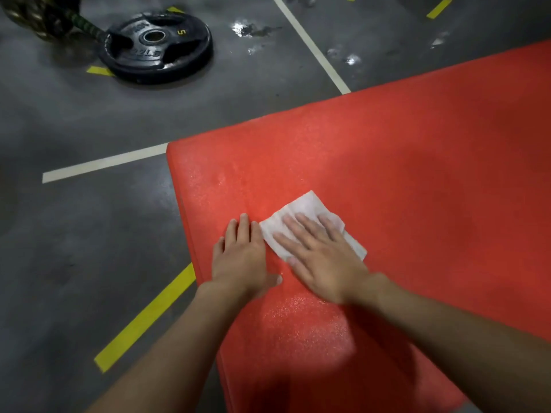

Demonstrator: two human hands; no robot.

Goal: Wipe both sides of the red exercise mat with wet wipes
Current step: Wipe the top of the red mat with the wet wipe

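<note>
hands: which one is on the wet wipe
The right hand, its fingers spread flat on the white wet wipe. The left hand lies flat on the bare red exercise mat beside the wipe.

Black wt plate (155, 49) marked 5, rope (38, 16) beside.

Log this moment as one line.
phase: wiping | right hand flat on wet wipe | left hand flat on red exercise mat | floor: weight plate
</note>
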